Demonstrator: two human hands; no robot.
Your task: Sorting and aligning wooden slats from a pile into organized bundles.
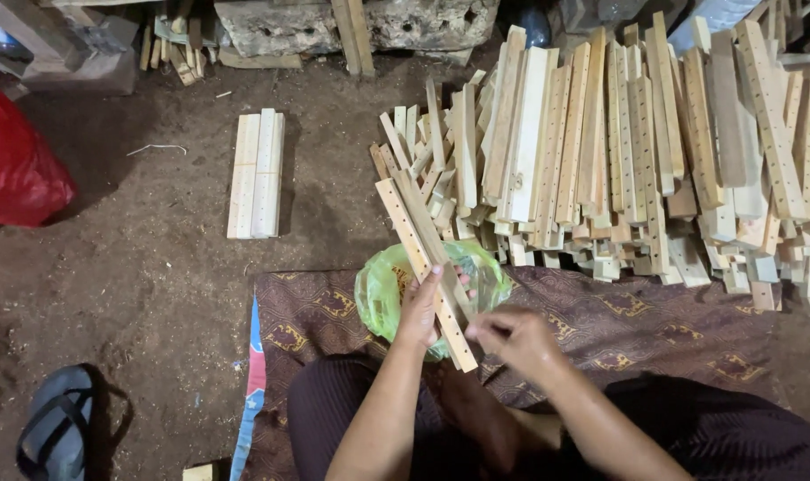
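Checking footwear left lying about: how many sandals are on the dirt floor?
1. A grey sandal lies at the bottom left, on the dirt floor left of the patterned cloth. Its pair may be out of frame.

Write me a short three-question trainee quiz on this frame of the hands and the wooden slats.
1. True or false: the left hand grips a long drilled wooden slat.
2. What lies under the slat: A) a green plastic bag, B) a metal bucket, C) a cardboard box?
3. Where is the small neat stack of slats relative to the big pile of slats?

Key: 1 true. 2 A. 3 To its left, apart, on the dirt floor. The right hand pinches near the slat's lower end.
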